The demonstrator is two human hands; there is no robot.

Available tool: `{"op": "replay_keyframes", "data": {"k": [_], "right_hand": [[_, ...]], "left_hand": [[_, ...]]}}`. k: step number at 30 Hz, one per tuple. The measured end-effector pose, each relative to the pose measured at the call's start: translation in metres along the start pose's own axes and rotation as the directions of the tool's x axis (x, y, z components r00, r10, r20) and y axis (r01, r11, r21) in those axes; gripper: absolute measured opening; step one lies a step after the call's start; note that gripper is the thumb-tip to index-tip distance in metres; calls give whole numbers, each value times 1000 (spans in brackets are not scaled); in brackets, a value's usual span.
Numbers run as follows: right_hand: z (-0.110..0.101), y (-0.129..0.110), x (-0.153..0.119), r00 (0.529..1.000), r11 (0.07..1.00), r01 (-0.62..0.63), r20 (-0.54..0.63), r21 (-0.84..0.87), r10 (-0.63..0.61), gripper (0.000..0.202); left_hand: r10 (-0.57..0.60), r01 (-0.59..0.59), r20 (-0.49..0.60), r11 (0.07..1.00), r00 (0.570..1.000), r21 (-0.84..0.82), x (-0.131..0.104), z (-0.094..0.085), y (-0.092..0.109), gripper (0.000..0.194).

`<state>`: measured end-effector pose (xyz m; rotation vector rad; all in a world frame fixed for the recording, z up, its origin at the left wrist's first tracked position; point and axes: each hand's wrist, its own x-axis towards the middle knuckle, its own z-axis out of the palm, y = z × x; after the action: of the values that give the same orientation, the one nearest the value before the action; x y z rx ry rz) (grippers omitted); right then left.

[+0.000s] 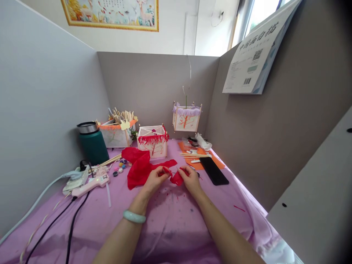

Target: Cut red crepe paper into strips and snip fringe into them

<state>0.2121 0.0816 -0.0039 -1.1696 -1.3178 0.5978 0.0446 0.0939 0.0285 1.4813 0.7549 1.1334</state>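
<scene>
Left fingers [165, 170]: pinched narrow on one side of the red piece [177, 179].
Right fingers [183, 171]: pinched narrow on its other side.
Finger work: apparently shaping or parting the piece; the next move seems to call for steady, light pinches.
Red piece: between the fingers, over the bench [170, 216].
Red cloth [139, 170]: on the bench, just beyond; whether joined, cannot tell.
Fringed box [153, 146]: farther back.

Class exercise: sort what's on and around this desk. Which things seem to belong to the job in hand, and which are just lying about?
Likely part of the job:
- red piece, held by left hand and right hand
- larger red sheet
- red-fringed box, perhaps

Probably just about:
- phone
- flask
- hanging booklet
</scene>
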Motion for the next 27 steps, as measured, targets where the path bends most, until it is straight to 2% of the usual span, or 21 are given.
{"op": "replay_keyframes", "data": {"k": [3, 9, 16, 23, 27], "right_hand": [[1, 1, 0, 1000, 1000, -2, 22, -3, 2, 25], [0, -6, -3, 1000, 998, -6, 23, -67, 8, 25], [1, -6, -1, 999, 995, -31, 24, -99, 34, 25], [-1, -5, -3, 1000, 980, -15, -9, -200, 14, 25], [-2, -2, 0, 997, 988, -57, -53, -140, 50, 27]], "left_hand": [[21, -17, 69, 998, 997, -57, -1, 1, -1, 24], [-42, 62, 188, 993, 981, -98, -4, 2, -3, 29], [-89, 89, 146, 996, 985, 7, -2, 5, -8, 31], [-54, 80, 151, 982, 987, -171, -1, 7, -4, 30], [-52, 83, 138, 970, 989, -231, -3, 5, -2, 32]]}}
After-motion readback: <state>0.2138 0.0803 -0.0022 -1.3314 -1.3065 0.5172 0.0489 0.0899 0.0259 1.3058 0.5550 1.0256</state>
